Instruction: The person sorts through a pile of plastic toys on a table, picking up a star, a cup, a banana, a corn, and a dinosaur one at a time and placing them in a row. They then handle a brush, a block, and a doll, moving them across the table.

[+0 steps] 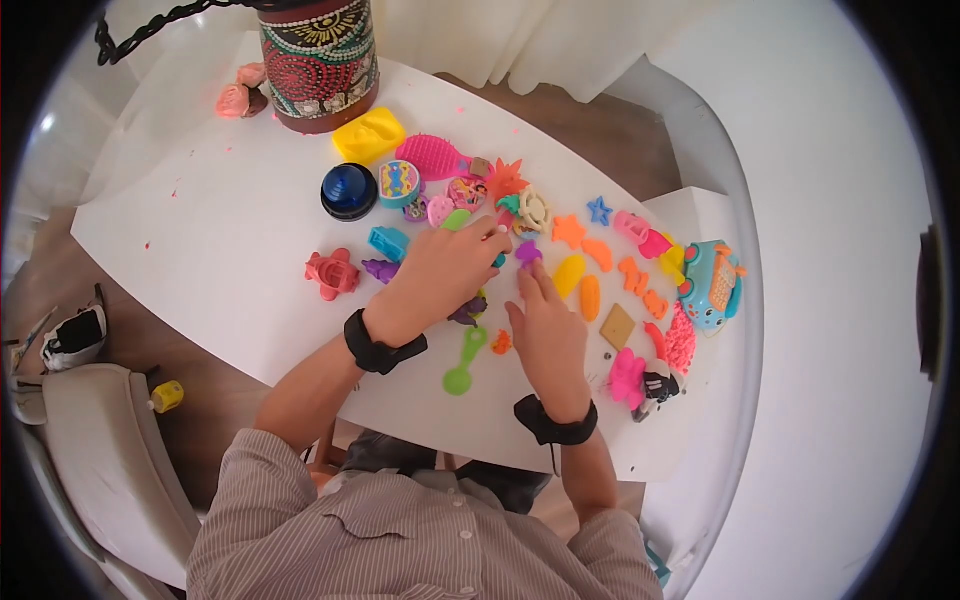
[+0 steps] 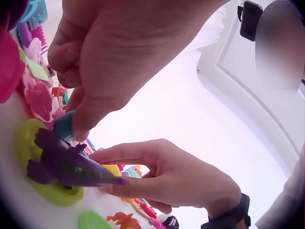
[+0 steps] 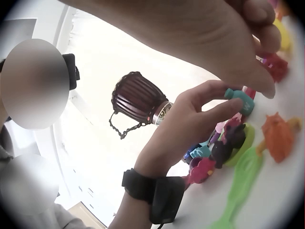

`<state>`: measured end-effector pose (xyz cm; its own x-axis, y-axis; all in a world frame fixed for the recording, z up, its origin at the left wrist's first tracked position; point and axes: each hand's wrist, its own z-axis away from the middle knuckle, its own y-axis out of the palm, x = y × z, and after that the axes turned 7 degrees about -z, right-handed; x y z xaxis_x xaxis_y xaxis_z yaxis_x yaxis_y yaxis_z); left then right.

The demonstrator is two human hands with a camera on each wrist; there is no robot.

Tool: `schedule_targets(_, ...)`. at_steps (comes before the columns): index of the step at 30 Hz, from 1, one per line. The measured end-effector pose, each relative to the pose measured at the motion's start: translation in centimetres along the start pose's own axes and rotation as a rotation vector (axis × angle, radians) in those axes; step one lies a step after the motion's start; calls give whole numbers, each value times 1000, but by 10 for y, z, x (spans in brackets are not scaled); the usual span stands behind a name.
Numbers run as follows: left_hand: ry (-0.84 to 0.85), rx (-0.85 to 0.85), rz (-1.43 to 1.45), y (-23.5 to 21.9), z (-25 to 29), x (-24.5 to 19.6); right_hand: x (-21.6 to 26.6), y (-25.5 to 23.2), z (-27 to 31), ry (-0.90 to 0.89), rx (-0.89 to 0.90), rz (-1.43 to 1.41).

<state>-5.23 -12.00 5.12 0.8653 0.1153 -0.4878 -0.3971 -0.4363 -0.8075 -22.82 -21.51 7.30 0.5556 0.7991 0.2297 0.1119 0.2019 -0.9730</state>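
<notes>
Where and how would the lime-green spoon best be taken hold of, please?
Pinch the lime-green spoon by its slim neck, probably from above and the near side: it lies flat, both ends are wider, and an orange piece sits to its right.

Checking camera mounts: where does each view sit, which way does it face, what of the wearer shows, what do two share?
Head: worn on the head, faces forward and down at the white table; left hand, right hand, forearms and shirt show.
Left wrist: on that wrist, faces the purple toy; both hands show.
Right wrist: on that wrist, faces toward the left hand; both hands show.
Shared: both wrist views catch the teal piece.
</notes>
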Motion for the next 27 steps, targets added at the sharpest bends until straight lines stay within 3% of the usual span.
schedule_targets(2,-17,-32,-6,4,1,1,13,0,-2,-23,76,-1)
schedule_targets(9,-134,-76,-71,-2,-1,9,22,-7,-20,-185,74,-191)
schedule_targets(15,-202,-90,-58,-2,0,10,-9,-23,-78,-200,-151,-215)
schedule_targets(21,-241,-85,-100,5,-3,17,-12,-9,-109,-117,-11,-275)
schedule_targets(23,-258,-77,-110,3,-4,17,-1,-11,-110,-2,47,-327)
schedule_targets(27,-269,-109,-25,-7,-7,16,-3,-14,-114,-57,101,-330)
